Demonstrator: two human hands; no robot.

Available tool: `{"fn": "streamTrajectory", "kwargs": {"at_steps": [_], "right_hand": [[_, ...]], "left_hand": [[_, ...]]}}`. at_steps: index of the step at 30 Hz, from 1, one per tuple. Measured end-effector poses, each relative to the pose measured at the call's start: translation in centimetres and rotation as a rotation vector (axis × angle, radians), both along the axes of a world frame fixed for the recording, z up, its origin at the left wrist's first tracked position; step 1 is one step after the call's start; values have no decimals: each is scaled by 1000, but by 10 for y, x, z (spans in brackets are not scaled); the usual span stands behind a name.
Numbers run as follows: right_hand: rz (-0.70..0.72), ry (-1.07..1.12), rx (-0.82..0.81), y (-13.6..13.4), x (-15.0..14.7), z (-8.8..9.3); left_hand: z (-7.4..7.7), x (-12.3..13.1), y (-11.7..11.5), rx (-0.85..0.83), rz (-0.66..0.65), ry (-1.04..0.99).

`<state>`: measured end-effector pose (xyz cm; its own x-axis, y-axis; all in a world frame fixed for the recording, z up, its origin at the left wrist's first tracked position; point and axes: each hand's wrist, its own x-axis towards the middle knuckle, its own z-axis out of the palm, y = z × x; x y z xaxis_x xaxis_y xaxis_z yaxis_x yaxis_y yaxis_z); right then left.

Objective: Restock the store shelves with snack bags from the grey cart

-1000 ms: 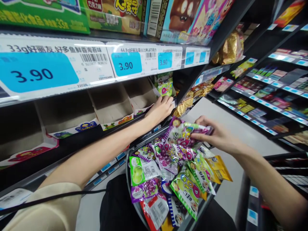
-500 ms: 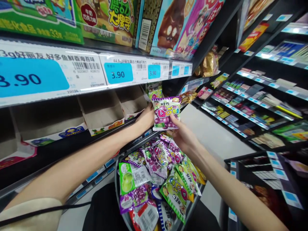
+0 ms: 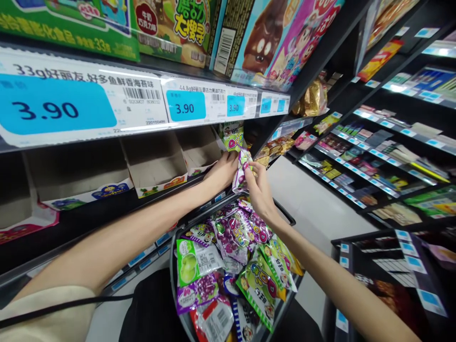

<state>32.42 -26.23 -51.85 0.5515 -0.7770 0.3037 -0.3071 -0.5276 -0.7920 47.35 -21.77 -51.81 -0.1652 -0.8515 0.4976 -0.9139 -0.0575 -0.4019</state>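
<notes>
A purple candy bag [image 3: 240, 172] stands edge-on at the front of the shelf, pinched between both hands. My right hand [image 3: 259, 190] grips its outer edge with the fingertips. My left hand [image 3: 223, 170] reaches along the shelf [image 3: 107, 209] and closes on the bag's inner side, next to a cardboard display box [image 3: 199, 151]. Green candy bags [image 3: 231, 137] stand in the slot just behind. Below my arms, a black basket [image 3: 285, 219] holds several purple, green and yellow candy bags [image 3: 231, 251].
Open cardboard display boxes [image 3: 153, 164] line the shelf to the left, under blue 3.90 price tags [image 3: 185, 104]. Boxed snacks [image 3: 260, 33] fill the shelf above. Gold-wrapped sweets [image 3: 313, 99] lie further along. A second shelving unit [image 3: 392, 142] flanks the aisle floor [image 3: 313, 209] on the right.
My right hand lifted a purple bag out of the basket up to the shelf. The bag has turned edge-on and moved in beside my left hand, which now closes on it.
</notes>
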Motion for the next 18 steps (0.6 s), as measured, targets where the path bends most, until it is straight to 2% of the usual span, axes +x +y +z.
{"fn": "streamTrajectory", "kwargs": {"at_steps": [5, 9, 12, 14, 18], "right_hand": [[124, -8, 89, -16, -1, 11], [77, -116, 75, -23, 4, 38], [71, -242, 19, -19, 16, 61], [119, -313, 27, -13, 28, 71], [248, -386, 107, 1, 58, 76]], "left_hand": [[2, 0, -1, 23, 1, 12], [1, -1, -1, 29, 10, 11], [-1, -2, 0, -2, 7, -14], [-1, -2, 1, -22, 3, -25], [-2, -3, 1, -43, -32, 13]]}}
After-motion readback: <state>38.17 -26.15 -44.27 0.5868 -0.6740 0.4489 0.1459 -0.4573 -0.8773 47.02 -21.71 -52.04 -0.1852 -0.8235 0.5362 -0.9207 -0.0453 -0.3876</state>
